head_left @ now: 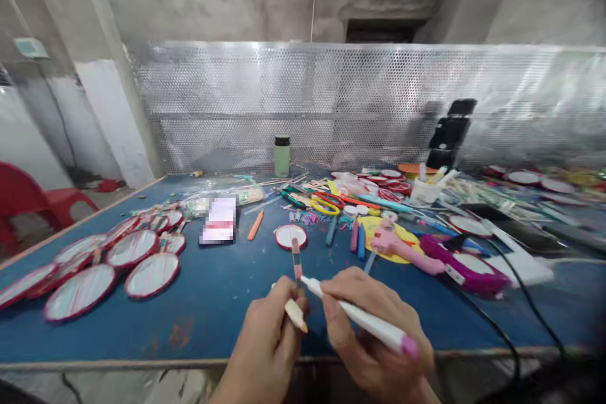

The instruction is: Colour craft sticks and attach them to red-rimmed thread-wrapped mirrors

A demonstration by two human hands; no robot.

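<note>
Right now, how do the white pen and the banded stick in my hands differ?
The white pen has a pinkish-purple end; the banded stick alternates pinkish and darker stretches. The pen is in the right hand, the stick in the left hand. The pen slants across the view, while the stick points nearly straight ahead. Both are slender and held; I can't tell whether they touch.

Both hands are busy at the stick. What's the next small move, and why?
Probably a short stroke of the white marker across the stick: the right hand has the marker's tip right at it, though contact is unclear; the left hand grips its near end, and pinkish bands with darker gaps already show.
</note>
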